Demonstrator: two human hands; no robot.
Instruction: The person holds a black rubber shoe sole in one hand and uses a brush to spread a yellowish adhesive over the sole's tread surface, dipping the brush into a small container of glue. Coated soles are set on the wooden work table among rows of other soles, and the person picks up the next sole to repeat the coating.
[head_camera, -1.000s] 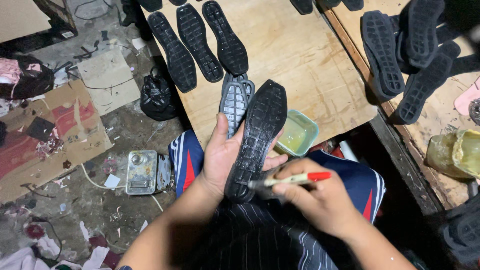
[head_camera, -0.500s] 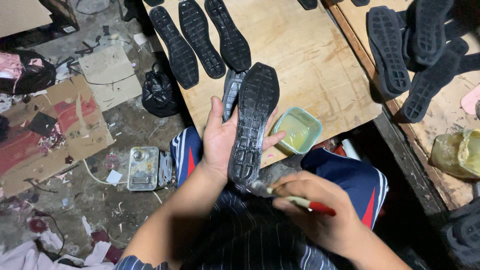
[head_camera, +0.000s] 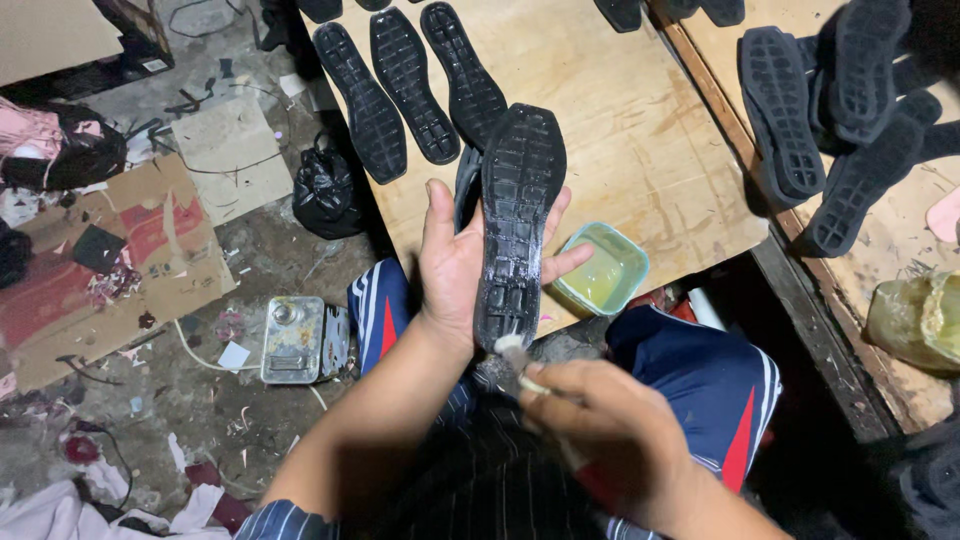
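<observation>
My left hand (head_camera: 455, 262) holds a black rubber shoe sole (head_camera: 515, 215) upright, its ridged inner side facing me, with a second sole tucked behind it. My right hand (head_camera: 600, 430) grips a small brush (head_camera: 515, 357) whose pale bristles touch the heel end of the sole. A green square tub (head_camera: 602, 270) of yellowish glue sits on the wooden board (head_camera: 620, 120) just right of the sole.
Three more black soles (head_camera: 405, 85) lie in a row on the board's far left. A pile of soles (head_camera: 835, 110) rests on a bench to the right, near a yellowish bag (head_camera: 915, 320). A metal tin (head_camera: 292, 340), black bag (head_camera: 325, 195) and cardboard scraps litter the floor at left.
The left hand has kept the sole raised while the right hand brought the brush from the sole's side down to its heel end. The brush's red handle is now hidden in the hand.
</observation>
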